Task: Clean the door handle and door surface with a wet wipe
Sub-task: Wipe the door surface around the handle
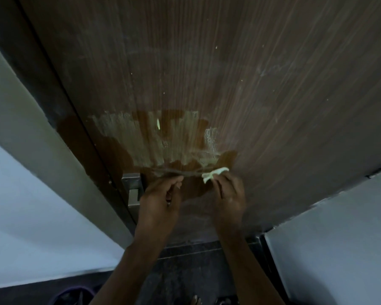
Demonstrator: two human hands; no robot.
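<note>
Pinching a small crumpled white wet wipe (213, 173) between fingertips, the right hand (229, 194) closes its grip on one end of it, just in front of the brown wood-grain laminate door surface (273, 84). The left hand (161, 199) sits beside it, its own grip closed with thumb against fingers; a thin greyish strand seems to run from that pinch toward the wipe, though it is too blurred to say whether the left hand actually holds it or what it is. Above both grips spreads a patch of pale smeared streaks over darker wet-looking laminate (154, 137), and just left of the left grip stands the brushed-metal door handle (133, 190) on its plate, partly hidden by that hand. The wipe looks light, limp and damp, likely to bunch, twist or tear if pulled from opposite ends, so it would handle better opened flat and backed by several fingers than held by a corner. The handle itself looks not yet wiped.
</note>
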